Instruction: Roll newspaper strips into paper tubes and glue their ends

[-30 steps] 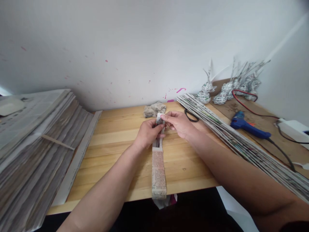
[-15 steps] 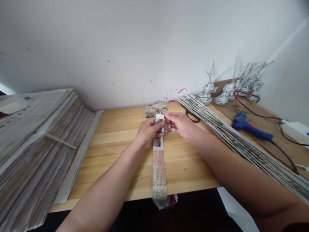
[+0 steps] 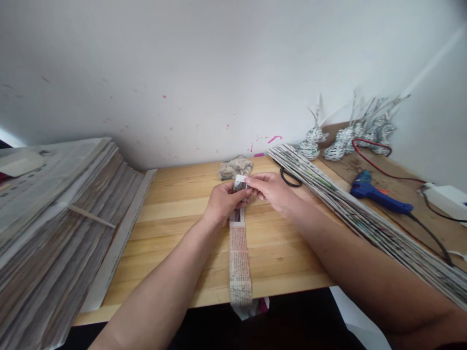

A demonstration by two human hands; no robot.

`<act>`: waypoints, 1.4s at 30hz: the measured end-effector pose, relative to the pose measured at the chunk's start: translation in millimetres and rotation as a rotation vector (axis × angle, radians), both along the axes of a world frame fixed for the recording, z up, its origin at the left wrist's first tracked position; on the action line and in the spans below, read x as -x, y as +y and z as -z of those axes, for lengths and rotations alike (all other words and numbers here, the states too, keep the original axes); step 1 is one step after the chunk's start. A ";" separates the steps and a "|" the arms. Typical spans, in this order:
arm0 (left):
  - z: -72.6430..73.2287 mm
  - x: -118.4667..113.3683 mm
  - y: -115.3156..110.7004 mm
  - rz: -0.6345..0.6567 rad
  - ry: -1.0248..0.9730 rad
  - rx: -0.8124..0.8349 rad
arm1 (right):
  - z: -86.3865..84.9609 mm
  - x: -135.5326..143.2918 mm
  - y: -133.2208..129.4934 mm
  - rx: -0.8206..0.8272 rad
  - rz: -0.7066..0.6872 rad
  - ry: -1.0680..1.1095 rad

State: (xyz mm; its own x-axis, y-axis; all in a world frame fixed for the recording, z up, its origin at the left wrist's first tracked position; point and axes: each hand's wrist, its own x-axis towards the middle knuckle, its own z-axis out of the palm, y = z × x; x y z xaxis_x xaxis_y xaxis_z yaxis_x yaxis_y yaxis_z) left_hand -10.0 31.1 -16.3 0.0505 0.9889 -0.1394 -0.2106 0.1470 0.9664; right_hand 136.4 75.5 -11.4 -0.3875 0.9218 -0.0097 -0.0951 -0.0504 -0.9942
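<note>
A long printed newspaper strip (image 3: pixel 240 257) runs up the middle of the wooden table, its near end hanging over the front edge. My left hand (image 3: pixel 223 200) grips the strip near its far end, thumb on top. My right hand (image 3: pixel 268 188) pinches the white far end of the strip between thumb and fingers, close beside the left. Just beyond both hands lies a crumpled grey-brown cloth (image 3: pixel 235 166). To the right of my right hand, the black handle of what looks like scissors (image 3: pixel 291 178) sticks out from under rolled paper sticks.
At left stands a tall stack of newspapers (image 3: pixel 87 204). A bundle of rolled paper sticks (image 3: pixel 339 209) slants along the right side. Past it are a blue glue gun (image 3: pixel 383 194) with its cord, a white power strip (image 3: pixel 447 199), and several woven paper figures (image 3: pixel 310 143) by the wall.
My right thumb has come over onto the top of the strip's white end, where the fingers were beside its edge before. My left hand keeps its hold.
</note>
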 end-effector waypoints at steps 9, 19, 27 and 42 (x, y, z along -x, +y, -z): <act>4.6 0.1 0.6 -0.015 -0.009 -0.006 | -1.6 1.3 -1.6 0.004 0.005 -0.023; 0.9 -0.1 1.0 -0.107 0.004 -0.015 | 2.0 -2.2 0.6 -0.133 0.023 -0.082; -0.4 -1.3 0.7 -0.096 0.026 -0.017 | 5.8 -0.2 3.7 -0.110 0.042 -0.051; -1.1 -2.9 -2.1 -0.043 0.104 -0.089 | 3.0 1.7 1.5 0.036 0.093 0.068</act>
State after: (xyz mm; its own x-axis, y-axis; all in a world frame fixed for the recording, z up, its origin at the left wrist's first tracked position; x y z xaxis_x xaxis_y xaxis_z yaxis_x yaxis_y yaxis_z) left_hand -7.1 29.0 -15.2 -0.0020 0.9986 -0.0530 -0.1126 0.0524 0.9923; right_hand 134.6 77.0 -14.4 -0.3015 0.9533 -0.0200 -0.1684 -0.0739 -0.9829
